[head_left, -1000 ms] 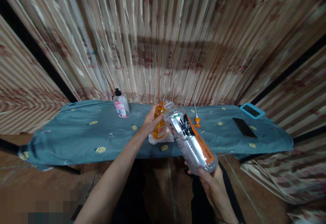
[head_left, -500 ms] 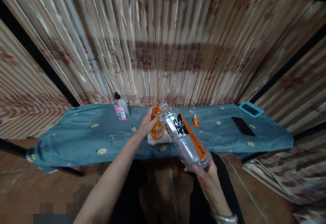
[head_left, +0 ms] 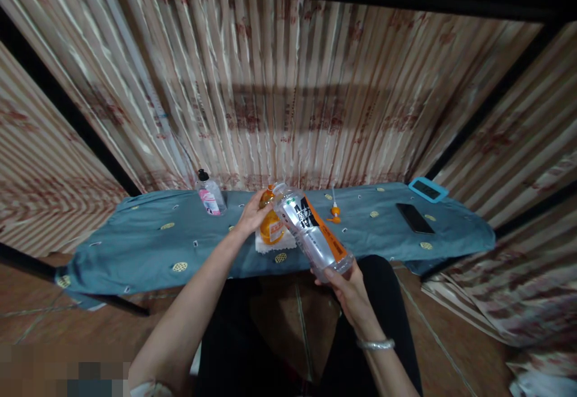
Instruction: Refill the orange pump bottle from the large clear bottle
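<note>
Clear bottle [head_left: 313, 231] held aslant over the near edge of the table [head_left: 135, 240], its capless mouth close beside the neck of an amber bottle [head_left: 270, 230]. We note that the right hand [head_left: 346, 292] holds the clear bottle near its base, the thumb on one side and the fingers partly hidden beneath, spread only as wide as the bottle requires. The left hand [head_left: 251, 213] is closed round the upper part of the amber bottle, which stands on a white cloth [head_left: 267, 248]; we cannot tell whether its thumb also steadies the clear neck. The orange pump [head_left: 334, 213] lies apart on the table, to the right of both bottles, so we take the uncapping to be done, and the bringing together of the two necks as well. We judge the work to be midway: both bottles remain in hand, neither has a top, and the pump is not fitted to anything. Whether the rims touch, and whether any liquid passes between them, we cannot make out; nor can we read a level behind the silver label. Untouched, and outside the work as we judge it, are a pink-labelled bottle [head_left: 211, 198] with its black top on, at left, and, at right, a phone [head_left: 415, 218] and a blue-rimmed device [head_left: 427, 190].
</note>
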Demonstrator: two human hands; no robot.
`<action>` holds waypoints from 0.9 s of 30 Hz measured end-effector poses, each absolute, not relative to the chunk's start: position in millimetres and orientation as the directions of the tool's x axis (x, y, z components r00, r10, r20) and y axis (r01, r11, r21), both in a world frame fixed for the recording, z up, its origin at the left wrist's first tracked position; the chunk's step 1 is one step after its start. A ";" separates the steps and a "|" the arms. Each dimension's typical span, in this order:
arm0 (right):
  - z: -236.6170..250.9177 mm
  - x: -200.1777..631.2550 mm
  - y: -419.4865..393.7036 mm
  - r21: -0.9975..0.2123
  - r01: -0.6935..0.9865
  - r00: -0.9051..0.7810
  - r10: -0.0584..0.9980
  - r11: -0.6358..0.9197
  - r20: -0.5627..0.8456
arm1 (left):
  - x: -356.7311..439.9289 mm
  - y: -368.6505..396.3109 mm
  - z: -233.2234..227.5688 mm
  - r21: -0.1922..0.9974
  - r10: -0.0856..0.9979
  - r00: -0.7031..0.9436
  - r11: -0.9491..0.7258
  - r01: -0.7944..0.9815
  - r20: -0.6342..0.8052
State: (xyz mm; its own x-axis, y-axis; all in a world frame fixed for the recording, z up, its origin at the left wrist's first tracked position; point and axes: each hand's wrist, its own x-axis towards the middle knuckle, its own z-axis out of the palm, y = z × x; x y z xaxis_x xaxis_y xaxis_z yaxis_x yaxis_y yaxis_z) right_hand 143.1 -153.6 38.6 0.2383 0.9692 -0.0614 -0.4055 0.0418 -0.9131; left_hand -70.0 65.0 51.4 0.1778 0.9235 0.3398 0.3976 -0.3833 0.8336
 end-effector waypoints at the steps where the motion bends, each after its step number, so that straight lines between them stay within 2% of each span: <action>1: 37.1 143.3 -154.0 -0.912 -0.409 0.244 0.968 0.039 -0.068 | -69.9 64.1 50.9 0.836 0.924 0.182 -0.381 0.394 0.336; 9: 32.8 141.5 -158.2 -0.909 -0.417 0.272 0.955 0.006 -0.119 | -69.9 58.9 49.5 0.840 0.913 0.212 -0.404 0.362 0.348; 15: 28.5 141.4 -162.2 -0.913 -0.408 0.291 0.949 0.012 -0.118 | -68.2 60.1 43.5 0.810 0.881 0.231 -0.472 0.349 0.414; 27: 34.1 140.2 -162.8 -0.903 -0.429 0.290 0.946 -0.005 -0.143 | -66.7 55.0 44.7 0.821 0.894 0.186 -0.448 0.354 0.408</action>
State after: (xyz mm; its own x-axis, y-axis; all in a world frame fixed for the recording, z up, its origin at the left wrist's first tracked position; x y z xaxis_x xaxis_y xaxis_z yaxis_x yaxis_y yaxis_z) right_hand 140.2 -162.8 34.1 0.2895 0.9464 -0.1429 -0.4291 -0.0051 -0.9033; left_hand -66.7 55.0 44.7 0.1860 0.8939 0.4078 0.3544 -0.4482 0.8207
